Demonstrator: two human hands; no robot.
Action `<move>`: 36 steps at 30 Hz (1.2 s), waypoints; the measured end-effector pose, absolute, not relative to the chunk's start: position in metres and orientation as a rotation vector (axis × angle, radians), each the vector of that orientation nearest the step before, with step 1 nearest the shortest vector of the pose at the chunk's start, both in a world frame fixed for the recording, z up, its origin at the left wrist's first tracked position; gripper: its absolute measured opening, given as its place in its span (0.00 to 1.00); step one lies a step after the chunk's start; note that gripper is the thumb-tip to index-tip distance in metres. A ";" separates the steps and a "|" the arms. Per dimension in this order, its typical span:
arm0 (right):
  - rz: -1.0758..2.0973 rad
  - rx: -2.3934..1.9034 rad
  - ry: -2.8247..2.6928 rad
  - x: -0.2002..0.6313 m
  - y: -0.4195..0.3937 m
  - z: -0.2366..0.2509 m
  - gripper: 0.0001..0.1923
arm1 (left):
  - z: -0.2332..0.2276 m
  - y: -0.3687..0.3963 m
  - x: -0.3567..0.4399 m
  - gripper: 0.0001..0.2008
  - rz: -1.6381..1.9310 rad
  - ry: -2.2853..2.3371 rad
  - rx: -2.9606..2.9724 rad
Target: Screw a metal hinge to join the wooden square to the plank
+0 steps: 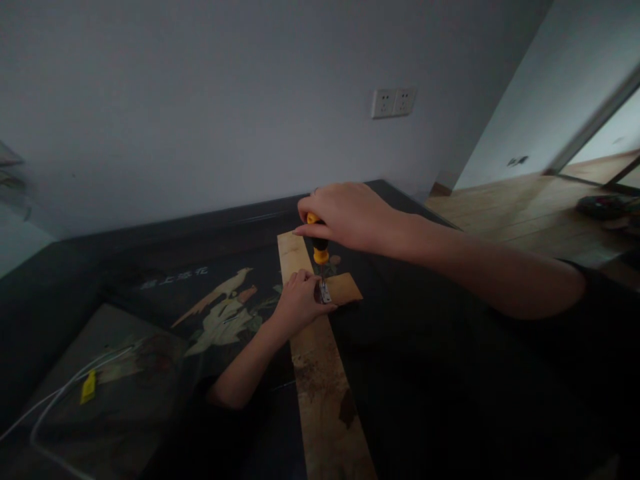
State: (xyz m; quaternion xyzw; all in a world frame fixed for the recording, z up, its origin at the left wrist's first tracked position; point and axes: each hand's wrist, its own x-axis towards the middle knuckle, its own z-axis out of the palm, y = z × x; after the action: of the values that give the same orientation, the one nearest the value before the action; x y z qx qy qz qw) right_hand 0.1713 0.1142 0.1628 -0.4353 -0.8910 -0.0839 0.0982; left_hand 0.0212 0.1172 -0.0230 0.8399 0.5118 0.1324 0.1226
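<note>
The right hand point(345, 212) is wrapped around a yellow-and-black screwdriver point(321, 256), held nearly upright, its shaft down at a small metal piece point(325, 292). The left hand point(299, 300) pinches that metal piece beside a short wooden block point(347, 289). Both lie near the far end of a long plank point(325, 380), which runs from near the table's point(410, 387) back edge toward its front edge. A white cable point(50, 408) lies toward the left edge.

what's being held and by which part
The right hand grips a screwdriver by its handle; the left hand is at a small metal piece, exact hold unclear.
</note>
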 end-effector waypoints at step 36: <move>0.788 -1.191 -2.310 0.242 0.128 0.129 0.16 | -0.026 0.113 0.020 0.28 0.425 1.507 2.534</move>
State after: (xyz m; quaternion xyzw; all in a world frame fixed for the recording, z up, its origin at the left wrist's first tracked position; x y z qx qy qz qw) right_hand 0.2416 0.1277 0.1290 -0.4285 -0.8314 0.2835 0.2116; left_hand 0.0202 0.1131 -0.0260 0.8479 0.5042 0.1424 0.0813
